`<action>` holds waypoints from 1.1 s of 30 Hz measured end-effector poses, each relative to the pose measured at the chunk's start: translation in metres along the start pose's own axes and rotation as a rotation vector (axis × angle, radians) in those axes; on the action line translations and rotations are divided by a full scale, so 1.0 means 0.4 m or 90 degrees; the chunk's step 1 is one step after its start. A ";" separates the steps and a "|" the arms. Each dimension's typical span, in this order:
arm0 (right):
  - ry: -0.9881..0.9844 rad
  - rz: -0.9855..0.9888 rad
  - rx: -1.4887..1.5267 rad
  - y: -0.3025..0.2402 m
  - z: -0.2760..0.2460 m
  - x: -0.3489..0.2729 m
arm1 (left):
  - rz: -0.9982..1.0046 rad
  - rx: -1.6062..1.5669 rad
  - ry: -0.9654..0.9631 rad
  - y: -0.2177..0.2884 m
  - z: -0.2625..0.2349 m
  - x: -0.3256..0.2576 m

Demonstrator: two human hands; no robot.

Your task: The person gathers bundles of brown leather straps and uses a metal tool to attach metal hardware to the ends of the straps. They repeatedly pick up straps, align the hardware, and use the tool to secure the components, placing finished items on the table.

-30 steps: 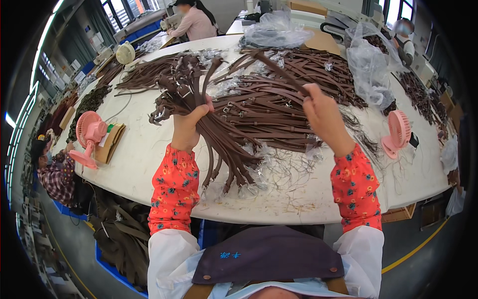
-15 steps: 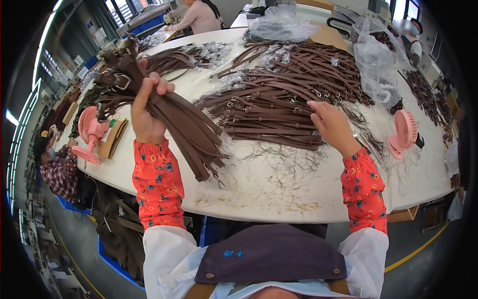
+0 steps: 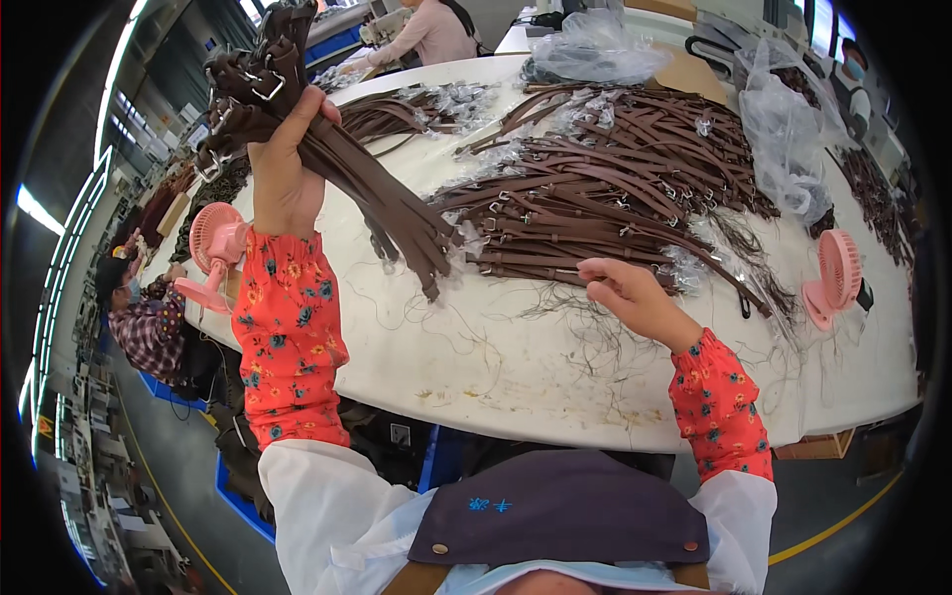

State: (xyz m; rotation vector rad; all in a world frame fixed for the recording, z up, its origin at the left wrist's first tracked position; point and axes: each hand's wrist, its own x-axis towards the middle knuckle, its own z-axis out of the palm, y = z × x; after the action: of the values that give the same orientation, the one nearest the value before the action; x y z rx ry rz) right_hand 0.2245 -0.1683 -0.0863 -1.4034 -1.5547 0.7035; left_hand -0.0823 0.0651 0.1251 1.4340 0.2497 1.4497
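Observation:
My left hand [image 3: 290, 164] is raised over the left of the table, wrapped round a thick bundle of brown straps [image 3: 372, 188]. Metal buckles crowd the bundle's upper end, and its loose ends slant down toward the table's middle. My right hand [image 3: 640, 302], fingers stretched out and holding nothing, hovers at the near edge of a large pile of brown buckled straps [image 3: 615, 174]. Dark loose threads [image 3: 585, 337] lie scattered on the white table [image 3: 496, 387] beside and below it. Bits of clear plastic wrap cling among the straps.
Pink fans stand at the left [image 3: 218, 248] and right [image 3: 838, 273] of the table. Clear plastic bags [image 3: 783, 139] rest beyond the pile. Blue bins [image 3: 233, 491] sit below the left edge. Other people [image 3: 436, 35] work around the room.
My left hand has lifted the strap bundle higher, toward the upper end of the table. My right hand has drawn back from the pile, nearer to me. The view has shifted slightly.

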 end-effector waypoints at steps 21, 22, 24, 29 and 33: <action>-0.372 0.226 0.469 -0.021 0.232 0.044 | -0.109 -0.371 0.030 0.108 0.033 0.061; -0.338 0.215 0.363 -0.029 0.215 0.041 | -0.100 -0.348 0.016 0.118 0.034 0.058; -0.268 0.153 0.187 -0.016 0.191 0.034 | -0.083 -0.304 -0.009 0.128 0.029 0.063; -0.199 -0.019 -0.210 0.023 0.089 0.021 | -0.029 -0.282 0.081 0.148 -0.017 0.097; -0.102 0.071 -0.585 -0.019 -0.052 0.011 | 0.003 -0.235 0.124 0.164 -0.081 0.116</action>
State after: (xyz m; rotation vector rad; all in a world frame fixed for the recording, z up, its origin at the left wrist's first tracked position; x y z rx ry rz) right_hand 0.2398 -0.1689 -0.0696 -2.1364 -2.0589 0.1284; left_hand -0.1306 0.0867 0.1939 0.9996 0.0925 1.5473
